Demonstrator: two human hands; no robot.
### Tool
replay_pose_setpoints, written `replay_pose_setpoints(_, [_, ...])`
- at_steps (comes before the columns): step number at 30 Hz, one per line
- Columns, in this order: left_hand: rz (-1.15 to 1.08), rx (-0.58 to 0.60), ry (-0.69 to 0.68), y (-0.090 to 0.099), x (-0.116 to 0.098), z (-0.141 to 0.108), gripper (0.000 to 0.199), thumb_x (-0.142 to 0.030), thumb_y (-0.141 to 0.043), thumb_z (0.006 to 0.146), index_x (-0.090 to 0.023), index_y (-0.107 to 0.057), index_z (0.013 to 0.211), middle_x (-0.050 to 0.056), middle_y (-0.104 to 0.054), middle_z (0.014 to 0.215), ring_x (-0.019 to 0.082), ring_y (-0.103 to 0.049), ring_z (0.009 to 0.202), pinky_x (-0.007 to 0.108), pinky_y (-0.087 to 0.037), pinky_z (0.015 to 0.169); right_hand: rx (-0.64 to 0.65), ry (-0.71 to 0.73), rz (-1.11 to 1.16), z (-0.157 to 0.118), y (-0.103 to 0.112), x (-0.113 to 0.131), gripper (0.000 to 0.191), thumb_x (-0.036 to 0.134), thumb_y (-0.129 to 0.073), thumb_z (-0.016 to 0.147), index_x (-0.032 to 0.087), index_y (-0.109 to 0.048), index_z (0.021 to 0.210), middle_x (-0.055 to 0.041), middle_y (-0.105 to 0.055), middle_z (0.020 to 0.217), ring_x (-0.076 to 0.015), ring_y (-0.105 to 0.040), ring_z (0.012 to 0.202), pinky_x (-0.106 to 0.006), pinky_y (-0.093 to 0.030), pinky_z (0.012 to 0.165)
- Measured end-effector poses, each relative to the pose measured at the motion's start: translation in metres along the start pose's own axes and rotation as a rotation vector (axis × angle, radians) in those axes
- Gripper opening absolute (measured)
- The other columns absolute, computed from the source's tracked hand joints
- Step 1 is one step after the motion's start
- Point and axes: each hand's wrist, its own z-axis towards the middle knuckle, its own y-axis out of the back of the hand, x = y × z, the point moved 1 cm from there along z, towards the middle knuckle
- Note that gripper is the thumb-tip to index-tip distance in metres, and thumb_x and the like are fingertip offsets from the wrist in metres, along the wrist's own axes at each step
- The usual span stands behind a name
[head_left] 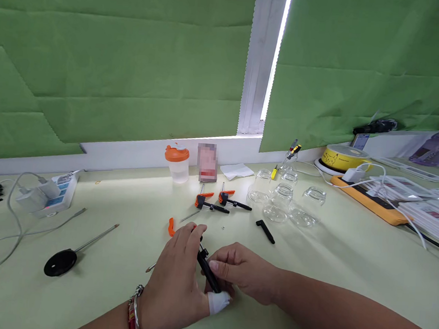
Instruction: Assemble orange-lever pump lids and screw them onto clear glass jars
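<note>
My left hand [179, 282], with bracelets at the wrist and white tape on the thumb, grips a black rod-shaped tool part [208, 271] near the front of the table. My right hand [240, 271] is closed around the same part from the right, its thumb on the side. The part's far end is hidden behind my left fingers. Past my hands lie two black-and-orange clamps [211, 205] [235, 201]. An orange piece [171, 227] is just beyond my left hand, and a loose black piece [266, 232] lies to the right. A thin metal rod [190, 216] is near the clamps.
Several glass jars [278, 203] stand at centre right, one holding screwdrivers [292, 149]. An orange-lidded cup [177, 164] stands at the back. At left are a black-dished tool [60, 262] and a power strip [61, 193] with cables. An orange power strip [371, 199] lies right.
</note>
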Motion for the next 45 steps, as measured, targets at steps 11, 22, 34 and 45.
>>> replay_pose_setpoints(11, [0.056,-0.231,-0.198,0.007,0.03,0.013,0.079,-0.048,-0.048,0.084,-0.019,-0.003,0.143,0.02,-0.015,0.151,0.036,-0.016,0.139,0.054,-0.025,0.107,-0.126,0.118,-0.106,0.001,0.011,0.007,0.036,0.049,-0.064,0.078,0.015,-0.053,0.077,0.0002,-0.057,0.067,-0.0091,-0.049,0.061,-0.024,-0.038,0.06])
replay_pose_setpoints(22, [0.187,0.172,0.071,-0.011,0.082,0.042,0.05,-0.042,-0.035,0.092,-0.019,-0.039,0.136,0.012,-0.037,0.148,0.031,-0.021,0.14,0.054,-0.02,0.109,-0.55,0.356,-1.114,0.041,0.047,0.048,0.019,0.028,-0.045,0.091,0.017,-0.056,0.08,-0.0017,-0.058,0.072,-0.0151,-0.051,0.071,-0.027,-0.038,0.065])
replay_pose_setpoints(34, [0.164,0.388,-0.074,-0.005,0.043,0.027,0.047,-0.03,-0.041,0.089,-0.016,-0.045,0.134,0.016,-0.045,0.142,0.031,-0.034,0.135,0.053,-0.024,0.11,-0.318,0.199,-1.882,0.125,0.015,0.041,0.01,0.015,-0.058,0.079,0.013,-0.062,0.088,-0.0104,-0.066,0.088,-0.021,-0.059,0.085,-0.028,-0.043,0.068])
replay_pose_setpoints(45, [0.174,0.432,-0.101,-0.011,0.039,0.019,0.053,-0.029,-0.041,0.088,-0.01,-0.04,0.138,0.018,-0.038,0.146,0.032,-0.03,0.137,0.054,-0.022,0.11,-0.301,0.203,-1.903,0.131,0.019,0.024,0.012,0.01,-0.056,0.078,0.011,-0.065,0.085,-0.0135,-0.067,0.085,-0.0236,-0.061,0.085,-0.03,-0.043,0.066])
